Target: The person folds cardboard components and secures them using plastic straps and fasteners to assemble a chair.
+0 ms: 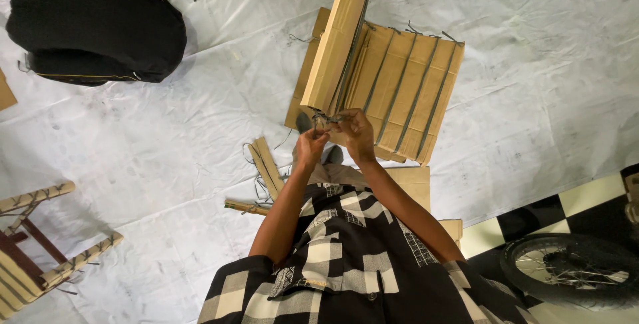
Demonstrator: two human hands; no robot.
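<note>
Checked black-and-white shirt (346, 264) fills the bottom of the view, with both bare forearms reaching away from it toward the middle. Left hand (311, 145) and right hand (356, 134) meet close together, fingers curled shut and pinching a thin dark cord (326, 119) between them, at the near end of a long wooden slat (339, 34). That slat is pale, flat and smooth; it stands on edge, its long axis running away from the person and leaning slightly right, its far end cut off by the top of the frame. Just right of it and touching it lies a flat panel (409, 91) of similar slats side by side, divided by dark cord lines, with loose cord ends sticking out along its far edge. Left of the hands, a short slat piece (266, 166) and stray cord lie on the floor. Everything rests on a creased white sheet (166, 137) that covers the floor, with open room to the left and right of the panel. At the lower right the sheet ends and black-and-white tiles (566, 214) show, with a spoked wheel (572, 269) on them. At the left edge stands part of a cord-bound wooden frame (40, 257). Far upper left, a dark bundle (93, 21) sits on the sheet.
</note>
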